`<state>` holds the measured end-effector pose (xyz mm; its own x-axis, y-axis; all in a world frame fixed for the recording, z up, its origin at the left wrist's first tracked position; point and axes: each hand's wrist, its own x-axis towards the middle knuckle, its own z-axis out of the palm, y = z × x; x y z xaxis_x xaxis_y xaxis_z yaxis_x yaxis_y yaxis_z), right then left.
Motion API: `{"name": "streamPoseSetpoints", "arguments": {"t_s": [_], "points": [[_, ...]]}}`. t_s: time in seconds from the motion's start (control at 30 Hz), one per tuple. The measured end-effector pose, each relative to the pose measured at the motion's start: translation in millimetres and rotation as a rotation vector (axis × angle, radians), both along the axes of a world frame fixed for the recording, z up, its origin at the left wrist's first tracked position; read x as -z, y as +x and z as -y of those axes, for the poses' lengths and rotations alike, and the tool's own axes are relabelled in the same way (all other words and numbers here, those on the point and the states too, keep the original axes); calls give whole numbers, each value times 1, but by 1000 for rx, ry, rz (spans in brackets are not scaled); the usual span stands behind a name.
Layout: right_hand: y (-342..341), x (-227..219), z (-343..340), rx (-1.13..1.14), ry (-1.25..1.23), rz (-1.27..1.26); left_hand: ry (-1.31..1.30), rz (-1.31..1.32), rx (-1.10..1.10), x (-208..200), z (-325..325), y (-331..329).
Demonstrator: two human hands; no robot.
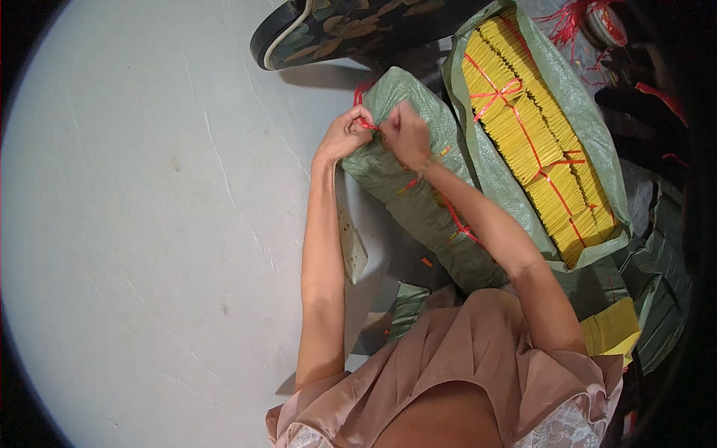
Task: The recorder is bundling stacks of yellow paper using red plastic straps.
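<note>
Closest to the camera is the person's pink pleated skirt, low in the view, and both bare arms reach up and away from it. The arms meet at the far end of a closed green woven sack. This sack lies on the pale floor, and its long side runs from near the skirt up and to the left. The red string sits right at that far end, between the two hands, so neither hand is closer to it.

The left hand is curled shut, pinching the red string at the sack's top. The right hand is closed too, its knuckles touching the left hand, and it seems to grip the same string and sack cloth.

More red string runs down along the sack. Just beside it on the right lies an open green sack full of yellow paper stacks tied with red string. A dark flowered shoe sits beyond the hands.
</note>
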<state>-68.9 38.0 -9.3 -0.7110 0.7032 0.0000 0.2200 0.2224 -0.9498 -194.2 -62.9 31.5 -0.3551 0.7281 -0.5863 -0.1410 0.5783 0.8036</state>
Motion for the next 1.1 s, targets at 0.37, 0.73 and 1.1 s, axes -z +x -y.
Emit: {"name": "streamPoseSetpoints", "arguments": {"t_s": [0.37, 0.73, 1.1], "points": [[0, -6, -22, -351, -80, -114, 59, 6, -136, 6, 8, 5], [-6, -1, -28, -460, 17, -37, 29, -95, -97, 4, 1, 8], [-3, -10, -1, -324, 184, 42, -42, -258, -120, 4, -6, 11]]}}
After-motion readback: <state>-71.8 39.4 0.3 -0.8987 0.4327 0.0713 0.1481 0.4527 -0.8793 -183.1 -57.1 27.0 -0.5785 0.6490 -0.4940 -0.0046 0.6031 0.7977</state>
